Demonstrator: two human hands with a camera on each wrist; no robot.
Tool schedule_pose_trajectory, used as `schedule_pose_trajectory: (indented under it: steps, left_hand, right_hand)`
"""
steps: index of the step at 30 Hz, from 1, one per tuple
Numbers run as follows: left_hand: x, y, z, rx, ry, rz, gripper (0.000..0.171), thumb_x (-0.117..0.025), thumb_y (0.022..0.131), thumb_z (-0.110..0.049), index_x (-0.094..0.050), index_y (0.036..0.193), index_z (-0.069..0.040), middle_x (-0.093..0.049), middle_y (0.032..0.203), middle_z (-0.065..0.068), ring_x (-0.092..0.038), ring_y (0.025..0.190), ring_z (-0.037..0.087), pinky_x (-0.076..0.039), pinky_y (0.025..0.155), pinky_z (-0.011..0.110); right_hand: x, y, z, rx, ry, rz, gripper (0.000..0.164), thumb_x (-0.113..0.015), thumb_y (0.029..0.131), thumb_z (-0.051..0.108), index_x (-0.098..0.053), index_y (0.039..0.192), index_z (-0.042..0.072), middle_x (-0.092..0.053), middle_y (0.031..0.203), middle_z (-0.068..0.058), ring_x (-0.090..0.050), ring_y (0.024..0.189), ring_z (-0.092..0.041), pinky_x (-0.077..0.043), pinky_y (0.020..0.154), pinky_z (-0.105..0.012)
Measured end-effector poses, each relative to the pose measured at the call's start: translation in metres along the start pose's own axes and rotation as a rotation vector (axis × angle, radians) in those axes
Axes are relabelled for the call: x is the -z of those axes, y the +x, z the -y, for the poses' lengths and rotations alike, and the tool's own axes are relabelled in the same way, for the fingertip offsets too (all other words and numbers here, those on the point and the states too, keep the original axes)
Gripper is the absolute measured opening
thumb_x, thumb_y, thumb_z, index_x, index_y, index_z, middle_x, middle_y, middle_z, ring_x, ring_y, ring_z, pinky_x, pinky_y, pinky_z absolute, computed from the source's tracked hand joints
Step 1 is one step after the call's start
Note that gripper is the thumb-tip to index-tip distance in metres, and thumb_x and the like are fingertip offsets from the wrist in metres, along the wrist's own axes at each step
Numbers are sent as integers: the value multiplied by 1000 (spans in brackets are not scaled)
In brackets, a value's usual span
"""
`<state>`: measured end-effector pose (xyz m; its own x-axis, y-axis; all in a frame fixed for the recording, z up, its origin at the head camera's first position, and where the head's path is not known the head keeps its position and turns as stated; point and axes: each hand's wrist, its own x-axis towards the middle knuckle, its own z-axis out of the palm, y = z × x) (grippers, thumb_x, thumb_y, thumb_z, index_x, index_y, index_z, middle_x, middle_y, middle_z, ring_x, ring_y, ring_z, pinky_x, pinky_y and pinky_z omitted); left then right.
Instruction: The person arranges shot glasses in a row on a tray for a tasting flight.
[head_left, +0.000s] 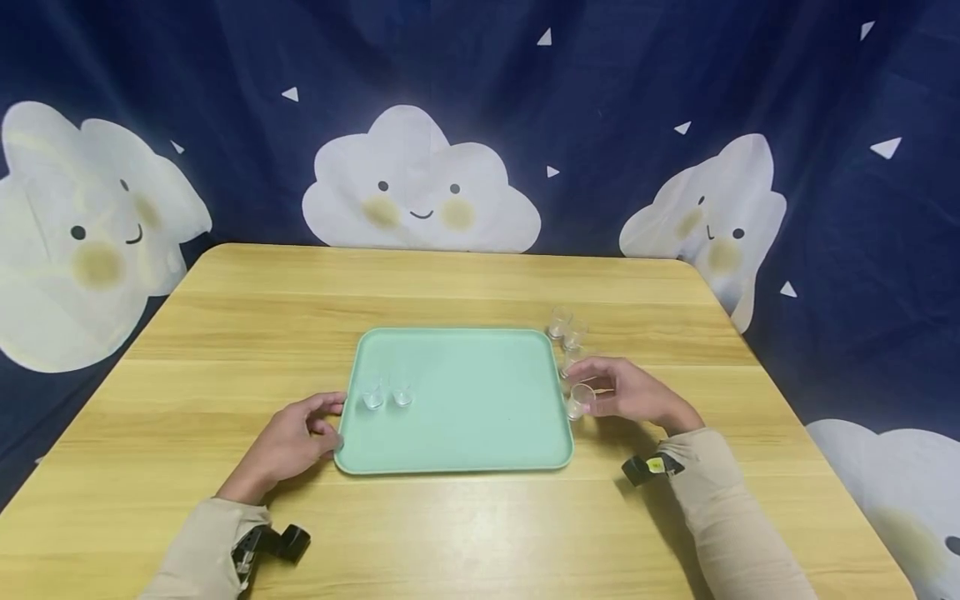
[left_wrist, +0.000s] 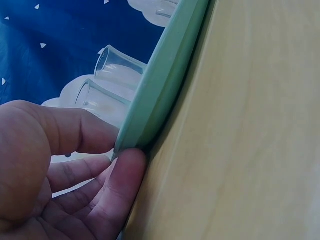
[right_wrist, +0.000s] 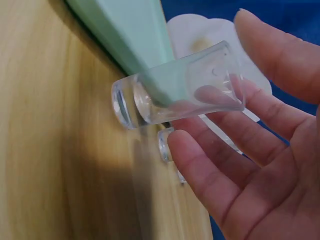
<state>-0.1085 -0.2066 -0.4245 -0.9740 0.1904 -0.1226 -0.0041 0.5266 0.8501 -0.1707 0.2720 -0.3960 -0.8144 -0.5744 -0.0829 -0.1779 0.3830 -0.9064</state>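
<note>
A mint-green tray (head_left: 480, 400) lies on the table. Two small clear shot glasses stand at its left: one glass (head_left: 372, 395) and another glass (head_left: 402, 394) beside it. My left hand (head_left: 288, 442) holds the tray's left edge, thumb and fingers at the rim (left_wrist: 135, 120). At the tray's right edge, my right hand (head_left: 633, 392) is around another clear shot glass (right_wrist: 175, 87). Its fingers lie behind and beside that glass, while the thumb (right_wrist: 277, 52) stands apart from it in the right wrist view. The glass is upright.
Several more shot glasses stand beyond the right hand along the tray's right side, including one at the back (head_left: 558, 323) and one near it (head_left: 575, 335). The wooden table (head_left: 480, 533) ends before a dark blue curtain (head_left: 480, 50) with cloud prints.
</note>
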Motion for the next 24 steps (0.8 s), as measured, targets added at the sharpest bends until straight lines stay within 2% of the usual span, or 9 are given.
schedule_pose_trajectory:
  steps: [8, 12, 19, 24]
  left_hand:
    - [0, 1, -1, -1, 29, -12, 57, -63, 79, 2, -50, 134, 6, -59, 118, 18, -57, 81, 20, -56, 62, 28]
    - [0, 2, -1, -7, 29, -16, 56, -62, 79, 2, -50, 134, 5, -59, 118, 18, -58, 81, 20, -56, 63, 28]
    - [-1, -3, 1, 7, 6, -3, 57, -62, 80, 3, -49, 135, 6, -59, 117, 17, -58, 78, 19, -56, 63, 28]
    - [-1, -2, 0, -9, 3, -11, 56, -61, 80, 4, -49, 135, 7, -58, 118, 19, -58, 80, 20, -56, 63, 28]
  right_hand:
    - [-2, 2, 0, -10, -65, 62, 43, -74, 80, 0, -57, 118, -7, -61, 116, -23, -56, 109, -35, -46, 96, -49]
    - [-4, 1, -2, -17, -68, 54, 38, -73, 80, -1, -59, 115, -6, -61, 114, -21, -55, 107, -33, -45, 97, -50]
    - [-6, -1, -7, -31, -102, 47, 33, -74, 82, 2, -61, 112, -3, -63, 105, -14, -58, 98, -26, -52, 87, -35]
    - [-4, 1, -3, -31, -110, 7, 33, -77, 81, 6, -62, 110, -2, -64, 106, -13, -58, 99, -27, -51, 88, -34]
